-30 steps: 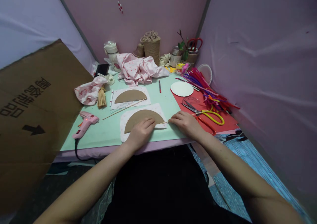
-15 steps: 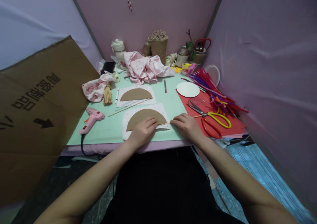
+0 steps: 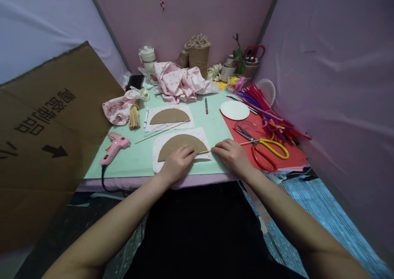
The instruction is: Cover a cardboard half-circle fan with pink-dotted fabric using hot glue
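A thin wooden skewer (image 3: 204,152) runs along the straight lower edge of a cardboard half-circle (image 3: 177,142), which lies on a piece of pale spotted fabric (image 3: 202,135). My left hand (image 3: 179,162) is closed over the skewer's left part and presses at the cardboard's lower right edge. To the right of the fabric, my right hand (image 3: 230,155) is closed on the same skewer, whose end sticks out past it toward the scissors (image 3: 261,147). Behind lies a second cardboard half-circle (image 3: 170,116) on fabric, with another skewer (image 3: 161,132) slanting in front of it.
A pink glue gun (image 3: 113,148) lies at the left, beside a large cardboard sheet (image 3: 58,139). Bundled skewers (image 3: 134,118) and crumpled pink fabric (image 3: 181,84) sit behind. At right are red paper (image 3: 237,137), a white disc (image 3: 234,110) and pipe cleaners (image 3: 261,102).
The view has shifted very slightly. Both hands stay in nearly the same place on the skewer.
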A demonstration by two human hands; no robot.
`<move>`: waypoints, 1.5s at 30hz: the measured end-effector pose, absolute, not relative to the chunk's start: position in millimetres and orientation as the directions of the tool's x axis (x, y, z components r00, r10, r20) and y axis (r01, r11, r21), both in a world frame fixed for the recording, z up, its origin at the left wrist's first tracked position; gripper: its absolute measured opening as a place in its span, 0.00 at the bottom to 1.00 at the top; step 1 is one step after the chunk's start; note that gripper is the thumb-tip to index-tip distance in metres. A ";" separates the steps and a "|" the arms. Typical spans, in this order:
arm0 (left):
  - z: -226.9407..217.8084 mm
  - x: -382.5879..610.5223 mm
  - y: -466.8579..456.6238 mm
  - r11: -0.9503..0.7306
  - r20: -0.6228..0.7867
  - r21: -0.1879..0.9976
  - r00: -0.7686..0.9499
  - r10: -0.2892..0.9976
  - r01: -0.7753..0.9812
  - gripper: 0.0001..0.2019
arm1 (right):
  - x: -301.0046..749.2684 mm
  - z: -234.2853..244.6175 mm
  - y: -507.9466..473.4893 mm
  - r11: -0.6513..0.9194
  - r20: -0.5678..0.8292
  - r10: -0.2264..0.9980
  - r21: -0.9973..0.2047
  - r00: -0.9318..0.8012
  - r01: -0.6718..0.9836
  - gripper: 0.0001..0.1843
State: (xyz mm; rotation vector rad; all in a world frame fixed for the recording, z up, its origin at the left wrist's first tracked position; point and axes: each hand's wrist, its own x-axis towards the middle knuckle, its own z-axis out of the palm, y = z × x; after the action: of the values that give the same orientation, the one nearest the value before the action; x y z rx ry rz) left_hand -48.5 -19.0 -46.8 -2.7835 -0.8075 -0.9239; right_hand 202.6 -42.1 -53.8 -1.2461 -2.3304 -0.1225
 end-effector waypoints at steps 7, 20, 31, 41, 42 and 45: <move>-45.7 -47.9 -19.0 -0.850 0.555 0.096 0.681 0.478 0.519 0.11 | 200.6 -54.6 -41.4 0.588 0.491 0.739 -0.138 -0.461 0.797 0.13; -41.3 -46.4 -17.7 -0.824 0.486 0.161 0.682 0.546 0.544 0.11 | 185.3 -40.9 -55.1 0.580 0.435 0.787 -0.278 -0.438 0.766 0.22; -30.8 -42.4 -12.5 -0.777 0.372 0.168 0.691 0.620 0.607 0.15 | 166.9 -45.0 -43.6 0.498 0.430 0.837 -0.342 -0.338 0.797 0.08; -27.7 -38.7 -5.2 -0.744 0.397 0.163 0.647 0.651 0.649 0.17 | 160.7 -38.9 -36.6 0.404 0.325 0.897 -0.326 -0.300 0.855 0.11; -27.3 -38.7 -5.0 -0.739 0.410 0.172 0.635 0.655 0.651 0.16 | 160.0 -38.1 -36.0 0.394 0.312 0.903 -0.322 -0.296 0.861 0.11; -24.9 -38.3 -4.6 -0.727 0.405 0.189 0.622 0.670 0.661 0.13 | 158.0 -35.8 -34.4 0.365 0.279 0.918 -0.310 -0.283 0.878 0.11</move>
State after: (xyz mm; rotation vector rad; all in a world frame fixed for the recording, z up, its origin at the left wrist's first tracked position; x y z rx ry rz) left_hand -38.3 -4.6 -24.9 -2.8482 -1.1691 -0.7255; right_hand 158.0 -34.4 -35.8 -1.5633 -2.2249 0.1329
